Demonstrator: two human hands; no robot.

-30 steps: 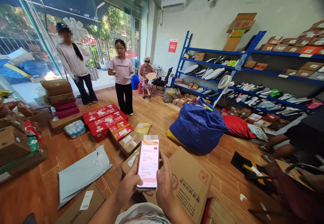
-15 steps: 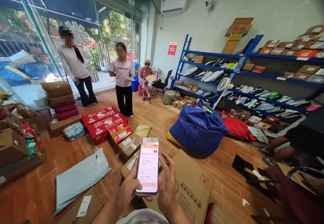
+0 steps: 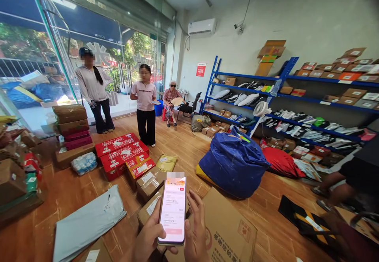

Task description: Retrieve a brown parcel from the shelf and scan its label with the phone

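The left hand [image 3: 148, 236] grips a phone [image 3: 172, 210] at six o'clock, its screen lit with a list; the right hand [image 3: 195, 230] cups its edge. Parcels like the cardboard box [image 3: 227, 230] beneath lie unsorted on the floor [image 3: 59, 191]

Two bare hands, left hand [image 3: 148, 236] and right hand [image 3: 197, 230], are sharing one lit white smartphone [image 3: 173, 210]. Three people are waiting by the glass: two standing [image 3: 94, 90] [image 3: 146, 104], one seated [image 3: 171, 98]. One big blue sack [image 3: 233, 163] is slumping beside one red sack [image 3: 281, 161]. One white wall air conditioner [image 3: 202, 27] is hanging above.
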